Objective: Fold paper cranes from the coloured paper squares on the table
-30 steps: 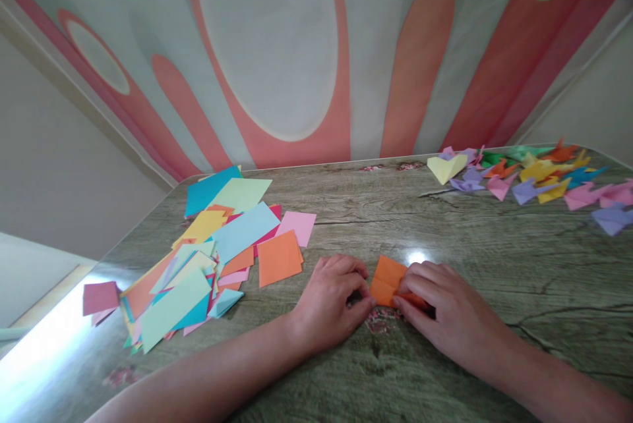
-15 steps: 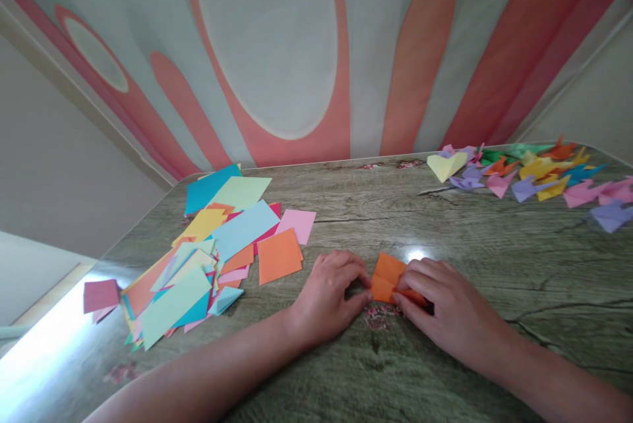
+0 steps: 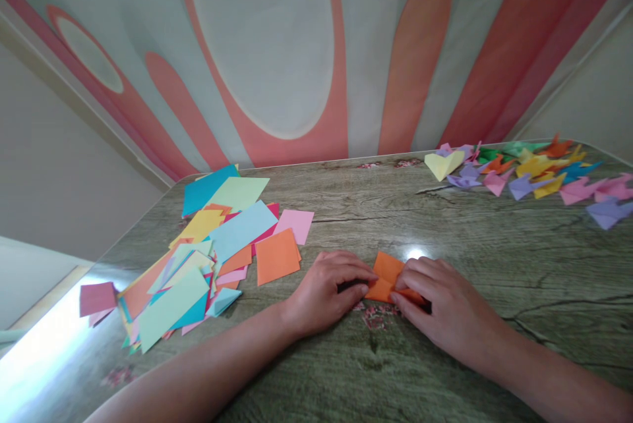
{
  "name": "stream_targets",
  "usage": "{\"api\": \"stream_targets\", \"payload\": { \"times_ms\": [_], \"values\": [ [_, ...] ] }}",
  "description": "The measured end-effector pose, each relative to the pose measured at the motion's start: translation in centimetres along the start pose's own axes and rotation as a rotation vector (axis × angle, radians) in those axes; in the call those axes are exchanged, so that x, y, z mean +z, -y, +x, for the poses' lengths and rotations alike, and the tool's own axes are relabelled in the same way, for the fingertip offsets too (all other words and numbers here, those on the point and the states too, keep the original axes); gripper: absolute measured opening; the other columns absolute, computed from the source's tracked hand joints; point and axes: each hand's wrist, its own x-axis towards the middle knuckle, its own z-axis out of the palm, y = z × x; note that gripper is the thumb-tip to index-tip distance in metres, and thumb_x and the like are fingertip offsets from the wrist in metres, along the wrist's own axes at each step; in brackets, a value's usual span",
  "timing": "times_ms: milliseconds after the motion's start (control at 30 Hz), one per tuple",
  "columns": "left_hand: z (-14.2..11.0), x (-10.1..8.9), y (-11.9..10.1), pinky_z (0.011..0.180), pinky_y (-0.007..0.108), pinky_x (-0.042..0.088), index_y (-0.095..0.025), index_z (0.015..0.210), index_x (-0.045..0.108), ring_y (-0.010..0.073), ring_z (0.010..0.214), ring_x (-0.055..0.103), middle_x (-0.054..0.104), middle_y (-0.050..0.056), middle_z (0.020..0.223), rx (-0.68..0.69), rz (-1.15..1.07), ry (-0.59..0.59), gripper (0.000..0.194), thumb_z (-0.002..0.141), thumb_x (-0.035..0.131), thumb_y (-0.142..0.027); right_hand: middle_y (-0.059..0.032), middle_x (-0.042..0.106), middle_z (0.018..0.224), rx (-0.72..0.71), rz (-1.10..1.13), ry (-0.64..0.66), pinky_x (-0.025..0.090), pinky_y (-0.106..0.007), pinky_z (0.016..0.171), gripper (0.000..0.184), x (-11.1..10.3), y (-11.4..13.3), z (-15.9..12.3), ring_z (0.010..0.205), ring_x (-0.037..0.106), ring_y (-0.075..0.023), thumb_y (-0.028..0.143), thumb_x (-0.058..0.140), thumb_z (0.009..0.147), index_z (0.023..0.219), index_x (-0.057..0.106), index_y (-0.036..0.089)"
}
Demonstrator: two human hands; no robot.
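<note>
A small orange sheet of origami paper, creased and partly folded, lies on the wood-grain table between my hands. My left hand pinches its left edge between thumb and forefinger. On the other side, my right hand grips the right part with thumb and fingers, and a folded portion is partly covered by those fingers. A loose orange square rests on the table to the left of my left hand.
Loose coloured paper sheets are heaped on the left. Several folded paper birds and a pale yellow paper heart stand at the back right. A patterned curtain hangs behind the table.
The fingers of my left hand have moved slightly right, onto the orange paper's left edge, which now reaches a little further left. My right hand keeps its grip.
</note>
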Motion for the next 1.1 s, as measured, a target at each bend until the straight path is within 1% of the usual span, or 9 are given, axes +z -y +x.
{"api": "stream_targets", "payload": {
  "times_ms": [100,200,300,400,500,600,833,1100],
  "values": [
    [0.00,0.16,-0.03,0.098,0.036,0.040,-0.023,0.105,0.069,0.0179,0.105,0.060,0.071,0.002,0.105,-0.011,0.000,-0.013,0.020,0.086,0.062,-0.022,-0.0001,0.060,0.078,0.001,-0.006,-0.004,0.038,-0.034,0.070,0.012,0.01,0.03,-0.01,0.077,0.054,-0.0183,0.017,0.061,0.085,0.074,0.060,0.021],
    [-0.08,0.34,0.03,0.099,0.037,0.040,-0.024,0.105,0.069,0.0189,0.106,0.060,0.071,0.002,0.106,-0.022,-0.002,-0.023,0.021,0.084,0.066,-0.022,-0.0001,0.061,0.078,-0.010,-0.005,-0.013,0.038,-0.034,0.069,0.011,0.01,0.00,-0.03,0.077,0.054,-0.0182,0.017,0.061,0.084,0.074,0.060,0.021],
    [-0.12,0.25,0.08,0.098,0.037,0.040,-0.022,0.096,0.070,0.0189,0.104,0.060,0.070,0.003,0.104,-0.036,-0.012,-0.028,0.013,0.083,0.065,-0.021,-0.0001,0.061,0.078,-0.020,-0.008,-0.020,0.038,-0.033,0.069,0.011,0.00,-0.04,-0.04,0.076,0.055,-0.0182,0.016,0.061,0.084,0.074,0.061,0.022],
    [-0.02,-0.16,0.07,0.097,0.035,0.040,-0.020,0.088,0.070,0.0180,0.104,0.060,0.070,0.003,0.104,-0.026,-0.015,0.001,0.007,0.084,0.064,-0.019,0.0002,0.061,0.077,-0.025,-0.017,-0.029,0.038,-0.033,0.068,0.012,-0.02,-0.05,-0.02,0.076,0.055,-0.0179,0.017,0.061,0.084,0.073,0.060,0.022],
    [0.16,-0.45,0.01,0.096,0.034,0.041,-0.021,0.088,0.069,0.0177,0.103,0.061,0.069,0.003,0.104,-0.023,-0.020,0.024,0.007,0.083,0.064,-0.017,0.0004,0.061,0.076,-0.038,-0.029,-0.048,0.038,-0.032,0.067,0.012,-0.02,-0.09,0.01,0.074,0.056,-0.0172,0.018,0.062,0.084,0.073,0.060,0.022],
    [0.24,-0.37,-0.05,0.096,0.035,0.041,-0.020,0.088,0.068,0.0179,0.102,0.061,0.069,0.004,0.105,-0.040,-0.030,0.014,0.007,0.083,0.064,-0.017,0.0002,0.061,0.076,-0.048,-0.030,-0.055,0.039,-0.032,0.067,0.012,0.02,-0.12,0.03,0.073,0.056,-0.0170,0.018,0.062,0.083,0.073,0.060,0.022],
    [0.02,0.04,-0.10,0.096,0.035,0.040,-0.020,0.087,0.068,0.0176,0.103,0.060,0.069,0.002,0.105,-0.066,-0.011,-0.011,0.010,0.080,0.066,-0.013,0.0003,0.061,0.078,-0.014,-0.022,-0.027,0.039,-0.033,0.069,0.011,-0.02,0.08,0.04,0.076,0.057,-0.0181,0.016,0.062,0.083,0.074,0.061,0.022],
    [0.04,-0.36,-0.35,0.098,0.037,0.038,-0.021,0.089,0.068,0.0188,0.108,0.058,0.068,0.003,0.110,0.008,0.066,0.048,0.012,0.084,0.061,-0.014,0.0001,0.061,0.075,-0.055,-0.054,-0.073,0.039,-0.031,0.066,0.012,-0.01,0.10,0.05,0.073,0.057,-0.0176,0.018,0.063,0.082,0.072,0.060,0.022]
  ]
}}
